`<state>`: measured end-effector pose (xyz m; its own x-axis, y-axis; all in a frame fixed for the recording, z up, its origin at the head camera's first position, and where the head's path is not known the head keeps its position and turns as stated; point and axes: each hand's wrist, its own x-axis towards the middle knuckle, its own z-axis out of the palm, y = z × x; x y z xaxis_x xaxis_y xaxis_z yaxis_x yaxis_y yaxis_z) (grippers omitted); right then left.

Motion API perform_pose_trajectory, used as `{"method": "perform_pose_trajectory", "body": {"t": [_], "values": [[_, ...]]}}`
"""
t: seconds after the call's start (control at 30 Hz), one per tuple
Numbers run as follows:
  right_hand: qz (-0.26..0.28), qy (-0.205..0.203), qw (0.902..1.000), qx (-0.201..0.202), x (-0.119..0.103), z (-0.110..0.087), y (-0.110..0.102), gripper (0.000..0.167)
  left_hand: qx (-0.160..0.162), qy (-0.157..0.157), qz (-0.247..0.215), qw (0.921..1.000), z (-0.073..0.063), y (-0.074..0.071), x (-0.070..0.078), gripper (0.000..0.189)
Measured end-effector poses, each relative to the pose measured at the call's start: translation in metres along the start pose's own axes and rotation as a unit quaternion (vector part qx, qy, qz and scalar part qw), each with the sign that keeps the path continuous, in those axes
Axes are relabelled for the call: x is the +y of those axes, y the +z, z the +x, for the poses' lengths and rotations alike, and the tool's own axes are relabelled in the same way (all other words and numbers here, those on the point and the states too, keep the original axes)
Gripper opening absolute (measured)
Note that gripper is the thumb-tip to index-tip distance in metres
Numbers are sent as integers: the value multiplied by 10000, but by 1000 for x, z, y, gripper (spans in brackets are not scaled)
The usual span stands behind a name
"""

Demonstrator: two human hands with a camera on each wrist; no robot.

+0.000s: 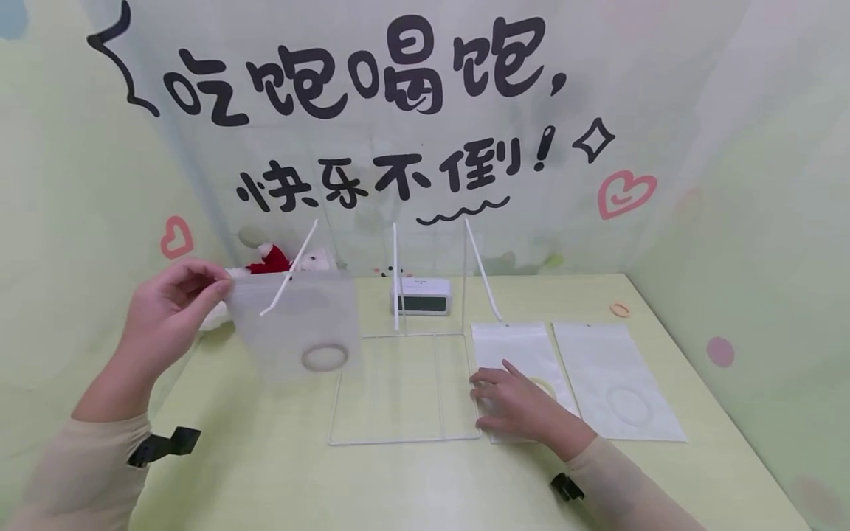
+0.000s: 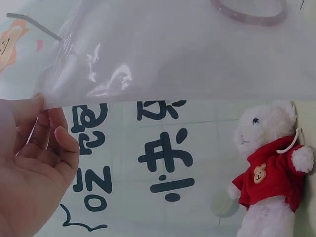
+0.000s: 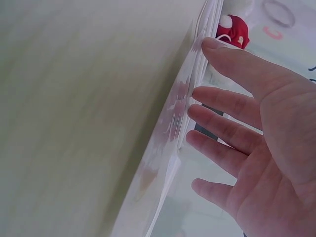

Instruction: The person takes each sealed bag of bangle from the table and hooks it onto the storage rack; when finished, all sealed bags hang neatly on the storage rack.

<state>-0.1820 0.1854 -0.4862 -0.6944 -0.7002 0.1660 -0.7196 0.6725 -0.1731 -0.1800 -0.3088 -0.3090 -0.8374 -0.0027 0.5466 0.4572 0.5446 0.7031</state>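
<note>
pinching a frosted bag [image 1: 282, 343], seemingly threaded on the left prong [image 1: 300, 254] of the rack [image 1: 405, 442], by its left corner with the left hand [image 1: 162, 310], with the right hand [image 1: 524, 409] spread and empty, and risking a slip off the prong's near end from a hard tug.

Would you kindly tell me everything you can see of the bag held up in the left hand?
The bag is a flat, roughly rectangular, frosted translucent pouch, apparently plastic, with glossy creases near one corner. A rounded bangle shows through it, toward the lower right in the head view. It hangs above the table, the left hand pinching its upper left corner. A white prong crosses its top edge; I cannot tell whether that passes through the bag.
</note>
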Motion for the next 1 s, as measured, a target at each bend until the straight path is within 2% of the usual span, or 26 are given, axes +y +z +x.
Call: {"method": "perform_pose_trajectory", "body": {"t": [0.23, 0.47, 0.77, 0.9, 1.0], "values": [[59, 58, 10000, 3, -1, 4, 1, 41, 141, -202, -47, 9997, 15, 10, -8, 14], [128, 57, 9999, -23, -2, 2, 1, 40, 227, -371, 19, 9991, 21, 17, -18, 20], [75, 110, 9999, -83, -2, 2, -1, 39, 271, -404, 183, 9986, 21, 18, -22, 26], [114, 141, 9997, -145, -3, 2, -3, 40, 498, -484, -11, 9976, 18, 15, -23, 27], [127, 148, 9997, -175, -4, 2, -5, 41, 664, -675, -255, 9952, 10, 12, -22, 29]]}}
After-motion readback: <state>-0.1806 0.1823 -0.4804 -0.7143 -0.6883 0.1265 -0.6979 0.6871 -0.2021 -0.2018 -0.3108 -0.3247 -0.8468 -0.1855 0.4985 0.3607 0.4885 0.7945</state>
